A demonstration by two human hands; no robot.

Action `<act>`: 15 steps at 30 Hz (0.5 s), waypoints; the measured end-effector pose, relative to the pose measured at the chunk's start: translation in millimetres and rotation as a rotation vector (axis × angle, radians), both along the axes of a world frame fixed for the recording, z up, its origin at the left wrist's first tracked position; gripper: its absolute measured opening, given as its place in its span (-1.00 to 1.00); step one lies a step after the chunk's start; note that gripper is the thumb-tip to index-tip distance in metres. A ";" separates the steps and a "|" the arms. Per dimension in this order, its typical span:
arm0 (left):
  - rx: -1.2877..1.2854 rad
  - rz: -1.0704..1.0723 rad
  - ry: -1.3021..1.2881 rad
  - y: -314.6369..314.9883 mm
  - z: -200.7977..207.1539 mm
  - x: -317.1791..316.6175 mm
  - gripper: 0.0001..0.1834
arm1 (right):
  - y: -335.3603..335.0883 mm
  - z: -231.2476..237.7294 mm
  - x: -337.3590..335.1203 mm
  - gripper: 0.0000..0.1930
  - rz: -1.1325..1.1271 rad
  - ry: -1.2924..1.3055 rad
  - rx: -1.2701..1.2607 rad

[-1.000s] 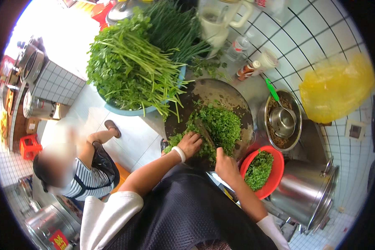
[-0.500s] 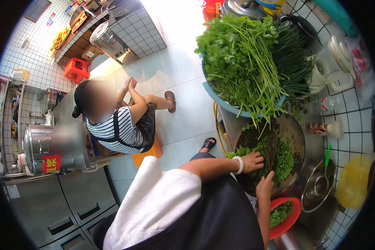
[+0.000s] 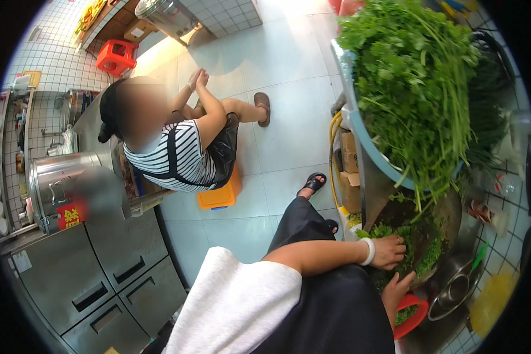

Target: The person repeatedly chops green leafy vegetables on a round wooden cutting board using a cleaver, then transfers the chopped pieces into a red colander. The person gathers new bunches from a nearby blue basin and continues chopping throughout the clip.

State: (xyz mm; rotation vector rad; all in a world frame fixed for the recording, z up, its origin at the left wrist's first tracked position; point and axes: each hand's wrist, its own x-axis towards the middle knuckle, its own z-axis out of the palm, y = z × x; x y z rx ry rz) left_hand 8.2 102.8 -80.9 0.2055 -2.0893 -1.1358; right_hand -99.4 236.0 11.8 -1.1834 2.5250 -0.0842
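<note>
On a round, dark chopping board lie bunched cilantro and finely cut green herbs. My left hand, with a white bracelet at the wrist, presses its curled fingers down on the bunched cilantro. Nearer to me, my right hand is closed round a knife's handle, which its fingers mostly hide. The dark blade lies between the bunch and the cut herbs and is hard to make out. Beside my right hand stands a red bowl with chopped greens in it. Beyond the board, a heap of cilantro overfills a blue basin.
A metal basin and a yellow bag sit at the right by the tiled wall. Across the floor, a person in a striped shirt sits on an orange box. A yellow hose hangs by the counter edge.
My view has shifted left, so the board, the herbs and both hands appear further right and lower. The left hand still presses on the cilantro, and the right hand stays near it.
</note>
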 end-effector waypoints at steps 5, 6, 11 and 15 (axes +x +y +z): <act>0.068 -0.124 -0.071 0.8 -3.4 -6.5 -0.72 | -6.0 7.4 7.3 -0.38 -0.149 0.041 0.221; 0.080 -0.106 -0.071 1.4 -5.6 -8.0 -0.73 | -8.2 5.8 5.0 -0.37 -0.161 0.050 0.244; 0.167 -0.091 -0.027 16.0 -10.8 -18.9 -0.73 | 16.3 -6.8 -14.1 -0.33 -0.222 0.067 0.258; 0.194 -0.132 -0.015 14.6 -9.1 -18.6 -0.73 | 26.9 -9.4 -22.1 -0.32 -0.221 0.183 0.361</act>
